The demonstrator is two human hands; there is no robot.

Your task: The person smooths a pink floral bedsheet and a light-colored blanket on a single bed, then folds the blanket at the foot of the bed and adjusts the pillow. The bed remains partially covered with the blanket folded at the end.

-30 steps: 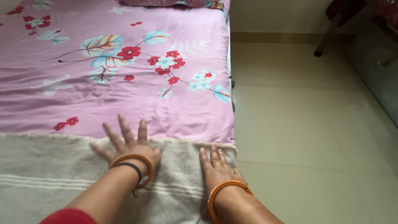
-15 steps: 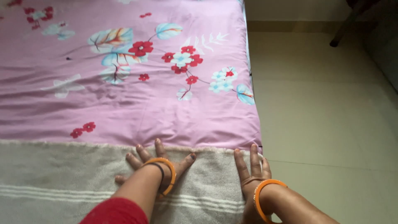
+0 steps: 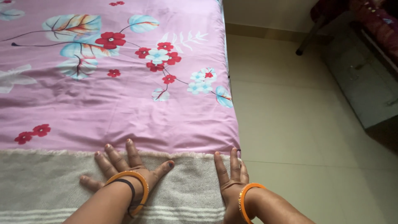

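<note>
Both hands press flat on grey blanket.

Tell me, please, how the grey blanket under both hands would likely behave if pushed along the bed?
The grey blanket looks soft and woven, so it would probably bunch and wrinkle rather than slide as one piece. The pink sheet beneath looks smooth, so it may slip somewhat. Both flat hands, left hand and right hand, suggest it needs pressing.

Left hand has slid left along the grey blanket.
</note>
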